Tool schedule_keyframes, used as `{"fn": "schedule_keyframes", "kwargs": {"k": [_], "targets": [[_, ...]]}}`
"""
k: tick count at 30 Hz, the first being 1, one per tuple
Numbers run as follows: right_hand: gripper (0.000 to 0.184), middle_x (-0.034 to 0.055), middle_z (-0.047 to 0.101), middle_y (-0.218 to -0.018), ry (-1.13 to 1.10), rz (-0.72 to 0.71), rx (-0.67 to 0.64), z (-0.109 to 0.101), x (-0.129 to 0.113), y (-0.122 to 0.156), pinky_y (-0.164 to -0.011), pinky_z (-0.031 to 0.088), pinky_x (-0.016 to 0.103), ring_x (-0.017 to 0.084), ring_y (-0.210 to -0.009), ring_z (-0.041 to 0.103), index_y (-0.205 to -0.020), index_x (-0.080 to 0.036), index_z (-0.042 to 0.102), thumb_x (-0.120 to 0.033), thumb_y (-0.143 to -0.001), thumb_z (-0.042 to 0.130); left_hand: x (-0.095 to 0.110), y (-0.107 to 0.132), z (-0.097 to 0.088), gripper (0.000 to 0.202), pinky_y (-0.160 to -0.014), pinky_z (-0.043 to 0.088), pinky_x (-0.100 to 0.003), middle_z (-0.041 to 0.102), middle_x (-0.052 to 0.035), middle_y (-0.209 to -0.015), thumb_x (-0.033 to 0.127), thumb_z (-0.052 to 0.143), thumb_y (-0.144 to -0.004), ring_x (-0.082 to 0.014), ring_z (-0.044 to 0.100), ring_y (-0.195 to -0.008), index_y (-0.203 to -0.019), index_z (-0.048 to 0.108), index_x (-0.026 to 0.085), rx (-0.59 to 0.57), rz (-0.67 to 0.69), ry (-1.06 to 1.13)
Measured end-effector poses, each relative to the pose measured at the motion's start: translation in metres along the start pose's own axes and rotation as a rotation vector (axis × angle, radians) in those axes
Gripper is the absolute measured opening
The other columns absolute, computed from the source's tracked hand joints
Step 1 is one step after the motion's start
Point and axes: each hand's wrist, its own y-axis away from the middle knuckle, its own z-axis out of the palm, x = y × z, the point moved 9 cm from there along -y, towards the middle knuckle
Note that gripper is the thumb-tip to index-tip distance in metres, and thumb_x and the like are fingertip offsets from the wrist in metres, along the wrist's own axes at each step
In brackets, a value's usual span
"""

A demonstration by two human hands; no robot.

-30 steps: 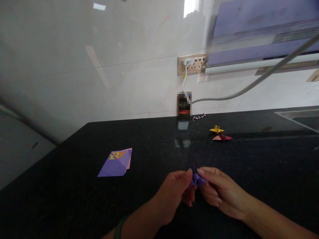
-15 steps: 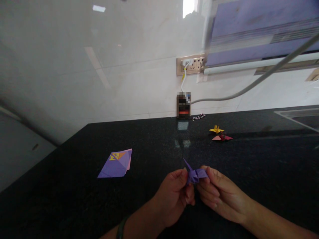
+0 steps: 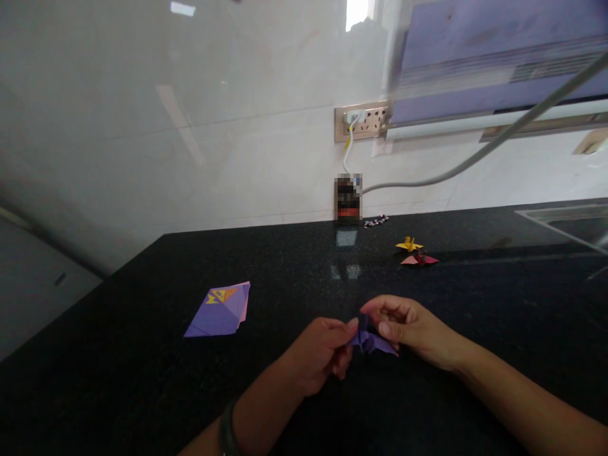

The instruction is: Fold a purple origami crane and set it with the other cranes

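A small purple folded paper figure point(image 3: 370, 339) is pinched between both my hands just above the black counter point(image 3: 142, 367). My left hand point(image 3: 323, 351) grips its left side with closed fingers. Fingers curled, my right hand point(image 3: 411, 326) holds its right side and top. A wing of the figure sticks out to the lower right.
A stack of purple and pink paper sheets point(image 3: 221, 309) lies to the left. A yellow paper crane point(image 3: 408, 244) and a red one point(image 3: 419, 259) sit farther back right. A phone point(image 3: 348, 199) leans on the wall under a socket strip point(image 3: 363, 121); a sink edge point(image 3: 565, 218) is at far right.
Both hands moved slightly forward and lower with the purple figure. The right hand turned from lying under the figure to curling over it, and the figure's raised point is no longer sticking up.
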Motion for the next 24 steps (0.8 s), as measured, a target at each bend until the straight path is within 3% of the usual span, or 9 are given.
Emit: {"fn": "schedule_keyframes", "kwargs": {"k": [2, 5, 9, 12, 16, 20, 24], "targets": [[0.022, -0.0024, 0.052, -0.064, -0.011, -0.005, -0.062, 0.011, 0.001, 0.002, -0.044, 0.030, 0.018, 0.006, -0.051, 0.043, -0.089, -0.014, 0.056, -0.024, -0.071, 0.063, -0.003, 0.001, 0.007, 0.041, -0.034, 0.024, -0.020, 0.036, 0.0061, -0.031, 0.046, 0.049, -0.073, -0.0051, 0.029, -0.027, -0.047, 0.041, 0.016, -0.066, -0.037, 0.027], [0.014, -0.0043, 0.049, -0.057, 0.017, -0.024, -0.011, 0.012, -0.002, 0.003, -0.043, 0.028, 0.018, 0.005, -0.047, 0.040, -0.077, -0.014, 0.055, -0.026, -0.073, 0.061, -0.008, 0.000, 0.009, 0.044, -0.033, 0.025, -0.020, 0.035, 0.0061, -0.031, 0.052, 0.045, -0.073, -0.0050, 0.028, -0.027, -0.048, 0.042, 0.015, -0.080, -0.069, 0.047], [0.018, -0.0049, 0.048, -0.051, 0.032, -0.030, 0.250, -0.013, -0.004, 0.002, -0.040, 0.025, 0.019, 0.005, -0.042, 0.036, -0.068, -0.014, 0.053, -0.030, -0.074, 0.059, 0.005, -0.003, -0.015, 0.046, -0.038, 0.031, -0.019, 0.047, 0.0034, -0.044, 0.057, 0.040, -0.073, -0.0065, 0.040, -0.034, -0.072, 0.052, 0.013, 0.186, 0.077, 0.081], [0.022, -0.0047, 0.048, -0.049, -0.022, -0.032, 0.394, -0.027, -0.002, 0.003, -0.039, 0.023, 0.019, 0.005, -0.040, 0.034, -0.062, -0.014, 0.051, -0.031, -0.074, 0.059, 0.021, 0.002, -0.023, 0.041, -0.051, 0.039, -0.021, 0.056, 0.0018, -0.060, 0.042, 0.057, -0.069, -0.0085, 0.051, -0.050, -0.099, 0.049, 0.015, 0.309, 0.248, 0.055], [0.024, -0.0048, 0.047, -0.046, -0.099, -0.008, 0.373, -0.021, 0.001, 0.003, -0.040, 0.023, 0.019, 0.005, -0.039, 0.035, -0.058, -0.014, 0.050, -0.030, -0.074, 0.060, 0.029, 0.004, -0.005, 0.040, -0.068, 0.043, -0.027, 0.061, -0.0004, -0.068, 0.020, 0.067, -0.063, -0.0126, 0.058, -0.066, -0.099, 0.052, 0.015, 0.193, 0.353, 0.079], [0.020, -0.0036, 0.050, -0.050, -0.080, 0.010, 0.341, -0.013, 0.000, 0.005, -0.039, 0.025, 0.018, 0.004, -0.040, 0.037, -0.063, -0.013, 0.055, -0.030, -0.072, 0.061, 0.035, 0.007, 0.006, 0.022, -0.068, 0.044, -0.027, 0.065, -0.0029, -0.072, 0.018, 0.065, -0.065, -0.0125, 0.059, -0.066, -0.086, 0.059, 0.013, 0.129, 0.423, 0.093], [0.018, -0.0023, 0.053, -0.056, -0.013, 0.012, 0.302, -0.009, -0.002, 0.003, -0.039, 0.027, 0.018, 0.004, -0.041, 0.037, -0.068, -0.013, 0.057, -0.030, -0.073, 0.060, 0.038, 0.008, 0.006, 0.018, -0.066, 0.045, -0.026, 0.066, -0.0041, -0.074, 0.018, 0.065, -0.065, -0.0133, 0.059, -0.067, -0.081, 0.060, 0.013, 0.138, 0.438, 0.070]]}}
